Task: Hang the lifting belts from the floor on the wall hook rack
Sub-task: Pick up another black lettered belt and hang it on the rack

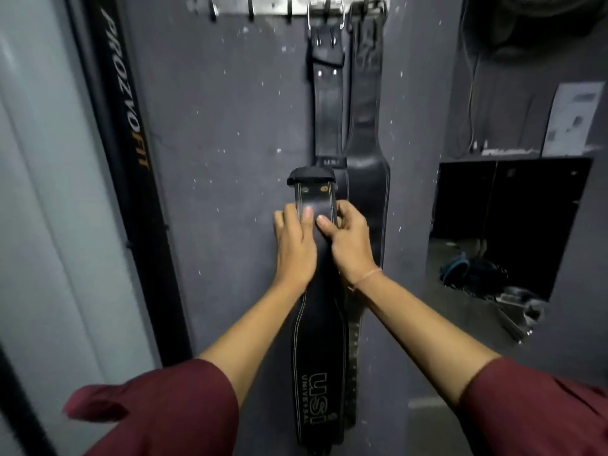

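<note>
Belt (317, 340): long axis upright.
Left hand (292, 245), right hand (350, 245): both pinch it, level.
Hook rack (283, 8): above my fingers; free hooks seemingly leftward.

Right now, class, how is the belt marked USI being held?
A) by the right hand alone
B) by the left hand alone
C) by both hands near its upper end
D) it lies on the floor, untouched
C: the left hand and the right hand both grip the USI belt near its upper end, below the hook rack.
</note>
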The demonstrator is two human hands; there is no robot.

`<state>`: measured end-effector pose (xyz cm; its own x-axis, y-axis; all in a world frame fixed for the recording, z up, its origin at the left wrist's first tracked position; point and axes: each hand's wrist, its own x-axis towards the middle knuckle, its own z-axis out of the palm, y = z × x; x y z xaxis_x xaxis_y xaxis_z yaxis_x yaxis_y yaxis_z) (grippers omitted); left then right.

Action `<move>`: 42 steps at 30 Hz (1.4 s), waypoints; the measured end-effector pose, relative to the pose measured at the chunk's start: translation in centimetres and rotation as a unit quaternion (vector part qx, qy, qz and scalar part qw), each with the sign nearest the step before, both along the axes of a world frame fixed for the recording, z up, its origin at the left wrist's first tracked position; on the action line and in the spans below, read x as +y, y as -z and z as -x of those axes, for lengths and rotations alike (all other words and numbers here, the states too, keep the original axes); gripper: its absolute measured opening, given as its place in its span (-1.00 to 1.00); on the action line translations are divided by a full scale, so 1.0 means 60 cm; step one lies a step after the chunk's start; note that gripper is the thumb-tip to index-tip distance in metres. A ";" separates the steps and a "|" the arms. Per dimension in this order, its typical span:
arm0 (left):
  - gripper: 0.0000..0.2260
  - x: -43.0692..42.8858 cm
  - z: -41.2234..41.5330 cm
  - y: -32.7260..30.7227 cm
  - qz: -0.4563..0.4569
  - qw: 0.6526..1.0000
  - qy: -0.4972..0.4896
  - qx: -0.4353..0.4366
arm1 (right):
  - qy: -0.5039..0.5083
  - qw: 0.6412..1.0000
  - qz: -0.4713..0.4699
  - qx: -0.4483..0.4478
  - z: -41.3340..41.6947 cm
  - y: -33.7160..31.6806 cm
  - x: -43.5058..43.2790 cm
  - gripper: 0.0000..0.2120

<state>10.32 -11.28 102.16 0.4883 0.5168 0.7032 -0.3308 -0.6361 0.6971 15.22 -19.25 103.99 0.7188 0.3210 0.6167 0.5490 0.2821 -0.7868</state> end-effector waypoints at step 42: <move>-0.66 -0.027 0.028 -0.231 -0.012 0.974 -0.210 -0.089 | -0.199 0.977 0.057 0.048 0.021 -0.014 -0.073 -0.69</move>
